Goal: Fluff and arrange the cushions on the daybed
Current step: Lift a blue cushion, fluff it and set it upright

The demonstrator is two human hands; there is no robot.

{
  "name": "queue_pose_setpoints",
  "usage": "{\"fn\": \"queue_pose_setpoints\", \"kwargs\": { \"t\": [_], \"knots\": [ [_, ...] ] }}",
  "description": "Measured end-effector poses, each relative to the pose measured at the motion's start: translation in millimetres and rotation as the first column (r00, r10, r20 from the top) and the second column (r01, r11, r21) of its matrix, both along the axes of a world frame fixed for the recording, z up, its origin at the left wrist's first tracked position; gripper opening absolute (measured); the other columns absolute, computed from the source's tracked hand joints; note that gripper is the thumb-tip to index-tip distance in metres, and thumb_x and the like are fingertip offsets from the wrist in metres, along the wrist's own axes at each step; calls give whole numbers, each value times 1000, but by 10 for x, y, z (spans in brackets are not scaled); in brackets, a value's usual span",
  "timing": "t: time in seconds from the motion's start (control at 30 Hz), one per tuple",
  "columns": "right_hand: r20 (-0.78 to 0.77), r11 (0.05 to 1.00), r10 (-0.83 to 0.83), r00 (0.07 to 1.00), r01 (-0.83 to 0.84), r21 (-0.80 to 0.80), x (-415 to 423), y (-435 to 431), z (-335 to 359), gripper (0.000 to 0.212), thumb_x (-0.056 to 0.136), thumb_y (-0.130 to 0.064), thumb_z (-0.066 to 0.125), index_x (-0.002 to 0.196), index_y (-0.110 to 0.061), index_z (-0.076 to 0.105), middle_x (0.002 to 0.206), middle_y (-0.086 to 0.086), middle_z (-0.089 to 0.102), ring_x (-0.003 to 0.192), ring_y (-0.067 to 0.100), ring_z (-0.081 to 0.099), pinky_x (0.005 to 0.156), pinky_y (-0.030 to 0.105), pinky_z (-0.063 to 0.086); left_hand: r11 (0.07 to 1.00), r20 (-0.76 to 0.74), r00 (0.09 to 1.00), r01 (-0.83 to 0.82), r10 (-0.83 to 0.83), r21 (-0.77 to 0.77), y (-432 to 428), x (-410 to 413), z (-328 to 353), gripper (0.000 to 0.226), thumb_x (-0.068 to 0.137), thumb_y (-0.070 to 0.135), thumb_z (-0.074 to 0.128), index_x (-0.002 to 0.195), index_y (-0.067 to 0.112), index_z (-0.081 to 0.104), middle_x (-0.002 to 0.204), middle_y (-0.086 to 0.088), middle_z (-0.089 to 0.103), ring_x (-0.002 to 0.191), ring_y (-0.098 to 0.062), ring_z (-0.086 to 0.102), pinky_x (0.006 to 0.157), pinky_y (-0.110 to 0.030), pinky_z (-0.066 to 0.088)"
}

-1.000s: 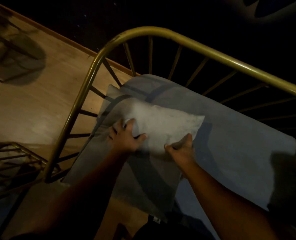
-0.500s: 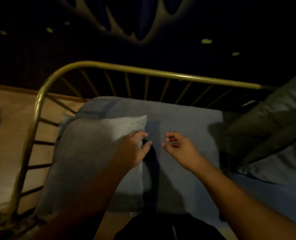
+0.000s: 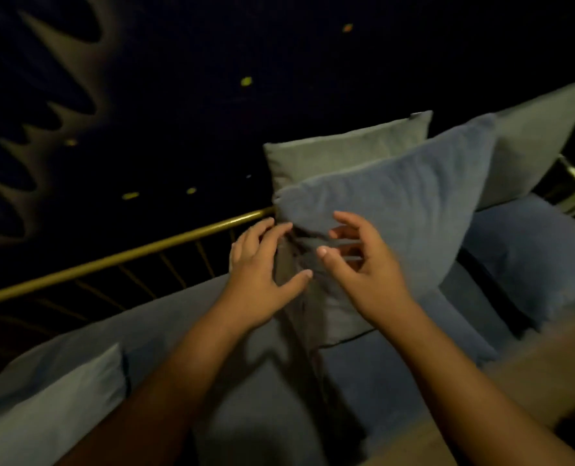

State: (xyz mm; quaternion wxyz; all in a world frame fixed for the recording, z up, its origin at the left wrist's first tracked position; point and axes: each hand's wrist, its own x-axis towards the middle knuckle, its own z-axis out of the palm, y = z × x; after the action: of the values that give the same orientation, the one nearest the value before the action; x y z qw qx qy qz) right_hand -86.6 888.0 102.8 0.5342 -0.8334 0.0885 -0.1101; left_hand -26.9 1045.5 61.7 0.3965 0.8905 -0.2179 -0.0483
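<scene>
A blue cushion [image 3: 414,203] leans upright against grey cushions [image 3: 340,153] at the back of the daybed. My left hand [image 3: 262,277] is at its left edge, fingers spread and curled toward the corner. My right hand [image 3: 360,264] hovers in front of the same corner with fingers apart; it is blurred and holds nothing. A pale grey cushion [image 3: 54,408] lies flat at the lower left, on the blue seat mattress [image 3: 246,381].
The brass back rail [image 3: 118,257] with thin spokes runs from left to centre. Another grey cushion [image 3: 541,136] and a blue seat pad [image 3: 531,257] fill the right end. A dark wall with pale jagged shapes stands behind.
My view swung right from the daybed's left end to the stacked cushions. Both hands left the flat pale cushion and now reach the upright blue cushion's left corner.
</scene>
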Motion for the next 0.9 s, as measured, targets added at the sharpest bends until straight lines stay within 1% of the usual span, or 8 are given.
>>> {"fn": "queue_pose_setpoints", "kwargs": {
  "t": [0.07, 0.17, 0.23, 0.33, 0.43, 0.57, 0.8, 0.9],
  "knots": [
    [80, 992, -109, 991, 114, -52, -8, -426, 59, 40, 81, -27, 68, 111, -43, 47, 103, -7, 59, 84, 2, 58, 72, 11, 47, 995, -32, 999, -45, 42, -95, -407, 74, 65, 96, 63, 63, 63, 143, 32, 20, 152, -6, 19, 140, -24, 20, 114, -39, 22],
    [58, 956, -226, 972, 233, -176, 59, -1007, -24, 44, 84, -32, 66, 125, -29, 49, 121, 3, 54, 101, 13, 54, 78, 9, 41, 917, -188, 949, -299, 255, -265, -897, 178, -19, 113, 64, 41, 79, 147, 25, 4, 156, -6, 4, 143, -23, 14, 116, -38, 19],
    [-10, 937, -293, 956, 285, -203, 104, -1312, -130, 48, 86, -34, 63, 130, -26, 46, 132, 5, 47, 114, 18, 50, 89, 20, 39, 809, -240, 881, -471, 408, -352, -1103, 256, -167, 114, 63, 33, 82, 147, 21, 6, 155, -12, 5, 142, -24, 17, 117, -38, 21],
    [-103, 936, -324, 941, 302, -182, 112, -1609, -319, 53, 86, -32, 64, 134, -24, 43, 141, 9, 38, 125, 24, 44, 96, 26, 34, 574, -548, 692, -712, 470, -405, -1292, 382, -340, 115, 58, 34, 86, 145, 25, 11, 153, -10, 18, 136, -26, 33, 110, -40, 33],
    [-168, 941, -321, 932, 293, -170, 105, -1772, -489, 61, 85, -30, 66, 139, -20, 38, 144, 12, 33, 130, 25, 39, 98, 21, 27, 497, -653, 670, -726, 354, -476, -1392, 484, -444, 89, 65, 30, 82, 137, 17, 31, 141, -4, 47, 123, -21, 52, 98, -35, 43],
    [-211, 948, -302, 930, 271, -166, 99, -1848, -618, 68, 84, -32, 66, 143, -16, 34, 148, 12, 30, 134, 24, 36, 100, 20, 24, 489, -633, 676, -726, 377, -484, -1434, 512, -431, 55, 76, 24, 75, 125, 12, 54, 123, -4, 62, 110, -22, 61, 89, -32, 49],
    [-154, 945, -304, 940, 276, -178, 108, -1865, -479, 85, 78, -51, 66, 146, -34, 18, 157, 6, 6, 143, 32, 18, 114, 49, 27, 483, -619, 749, -644, 237, -594, -1467, 366, -160, 25, 81, 19, 70, 105, 21, 63, 105, 2, 68, 95, -16, 67, 90, -42, 53],
    [-87, 929, -239, 967, 202, -309, 115, -1821, -230, 90, 76, -59, 63, 147, -40, 10, 159, -2, -3, 146, 30, 5, 116, 54, 20, 514, -565, 800, -577, 201, -635, -1471, 311, 136, 36, 81, 18, 69, 116, 15, 60, 108, 0, 68, 97, -17, 66, 90, -42, 54]
  ]
}}
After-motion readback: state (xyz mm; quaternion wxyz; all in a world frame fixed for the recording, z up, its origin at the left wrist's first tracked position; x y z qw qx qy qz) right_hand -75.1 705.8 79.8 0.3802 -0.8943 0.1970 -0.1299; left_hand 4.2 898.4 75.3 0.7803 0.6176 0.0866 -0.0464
